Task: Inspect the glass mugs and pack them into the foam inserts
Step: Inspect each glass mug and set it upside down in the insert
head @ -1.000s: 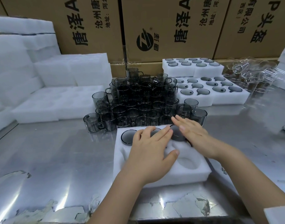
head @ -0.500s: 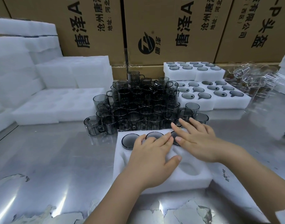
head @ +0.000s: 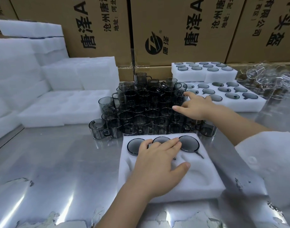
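A white foam insert (head: 203, 181) lies on the metal table right in front of me. Three smoky grey glass mugs sit in its far row; the right one (head: 189, 143) shows fully. My left hand (head: 159, 160) rests flat on the insert, fingers spread, covering part of the middle mug. Behind the insert stands a dense pile of grey glass mugs (head: 141, 111), stacked in layers. My right hand (head: 196, 106) hovers over the right side of that pile, fingers apart, the index finger touching a mug near the top.
Filled foam inserts (head: 252, 104) sit at the back right, another filled one (head: 205, 74) stacked behind them. Empty foam inserts (head: 58, 109) and foam blocks (head: 17, 63) fill the left side. Clear glassware (head: 269, 78) lies far right. Cardboard boxes (head: 173, 27) line the back.
My right hand has lifted off the foam insert and moved away to the right side of the mug pile. My left hand stays flat on the insert.
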